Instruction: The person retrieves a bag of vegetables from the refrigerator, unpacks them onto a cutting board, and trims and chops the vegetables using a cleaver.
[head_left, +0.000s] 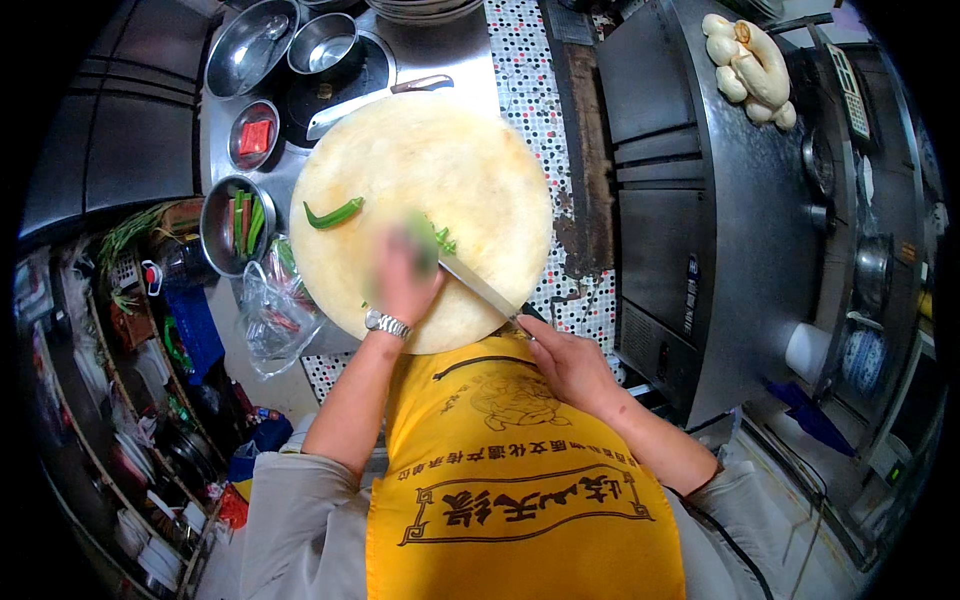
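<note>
My left hand (409, 277), wearing a metal-band watch, rests on the round cutting board (480, 165). A blur covers its fingers, which press on a green vegetable (422, 238); its exact outline is hidden. The handle of a kitchen knife (480, 289) is in my right hand (559, 352). Its blade slants up and left, the tip end close against my left fingers. Small cut green pieces (445, 241) lie just beyond the blade. A whole green okra pod (334, 214) lies apart, left of my left hand.
Left of the board stand a metal bowl of green and reddish pods (255, 221), a small bowl with a red block (255, 137) and a clear plastic bag (277, 330). Behind it lies a cleaver (367, 103). Pale dough-like pieces (757, 71) sit on the right-hand steel counter (750, 225).
</note>
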